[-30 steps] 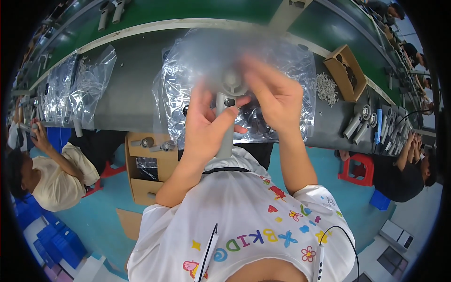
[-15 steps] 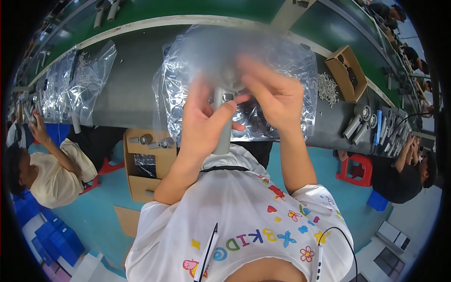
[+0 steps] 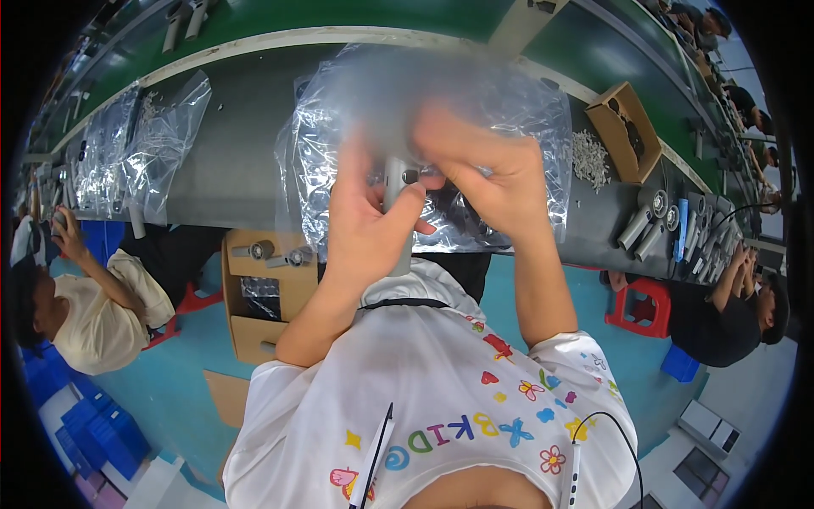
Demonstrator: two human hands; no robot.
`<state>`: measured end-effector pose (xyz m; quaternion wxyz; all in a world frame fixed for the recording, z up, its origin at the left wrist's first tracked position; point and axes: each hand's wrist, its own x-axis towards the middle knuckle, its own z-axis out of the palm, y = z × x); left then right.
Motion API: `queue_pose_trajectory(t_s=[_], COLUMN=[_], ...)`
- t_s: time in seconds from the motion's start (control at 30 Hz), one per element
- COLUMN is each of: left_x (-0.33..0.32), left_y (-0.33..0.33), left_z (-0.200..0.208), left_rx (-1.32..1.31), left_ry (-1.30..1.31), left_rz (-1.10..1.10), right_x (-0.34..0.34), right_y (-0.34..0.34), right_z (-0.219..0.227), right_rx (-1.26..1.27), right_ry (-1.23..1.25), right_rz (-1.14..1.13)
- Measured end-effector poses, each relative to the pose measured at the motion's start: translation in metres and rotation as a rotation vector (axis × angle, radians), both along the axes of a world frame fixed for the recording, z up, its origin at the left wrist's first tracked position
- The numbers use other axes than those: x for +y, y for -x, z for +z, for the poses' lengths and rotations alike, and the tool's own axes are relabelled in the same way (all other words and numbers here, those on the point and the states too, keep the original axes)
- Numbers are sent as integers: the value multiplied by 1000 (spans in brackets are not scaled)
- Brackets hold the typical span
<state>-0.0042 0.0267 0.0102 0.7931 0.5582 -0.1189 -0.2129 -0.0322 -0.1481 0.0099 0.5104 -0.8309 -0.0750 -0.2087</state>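
My left hand (image 3: 373, 208) is wrapped round the grey handle of a handheld fan (image 3: 397, 188), the thumb lying beside its round dark button. The handle's lower end points toward me, and its upper end fades into a blurred patch. My right hand (image 3: 487, 165) is closed at that upper end, fingers curled in and smeared. What those fingers pinch cannot be made out. Beneath both hands lies a clear plastic bag (image 3: 543, 170) with dark parts showing through it.
To the right lie small pale parts (image 3: 591, 159), an open cardboard box (image 3: 623, 131) of dark pieces, and several grey fans (image 3: 644, 222). Another clear bag (image 3: 165, 140) is on the left. A carton (image 3: 254, 335) stands by my left elbow. People sit on both sides.
My right hand has shifted slightly left and its fingers have curled in closer to the fan's upper end. The left hand keeps its grip on the handle.
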Motion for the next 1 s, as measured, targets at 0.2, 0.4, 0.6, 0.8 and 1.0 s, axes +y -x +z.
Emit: queue_pose_trajectory(t_s=[0.2,0.4,0.6,0.8,1.0], left_x=[-1,-1,2,10,25], left_y=[5,14,38,81,115], left_z=[1,1,-9,-26,-42], left_rx=[-40,-24,60,-9,17], left_ry=[-59,-79,-71,12,71], left_rz=[-1,-56,-86,-68,-154], right_x=[3,4,2,7,17], right_y=[10,34,72,95,138], right_z=[5,7,-2,-10,-29], right_rx=[-91,-108,-95,114,338], right_ry=[156,255,-210,-544,-747], right_rz=[-37,-40,34,75,200])
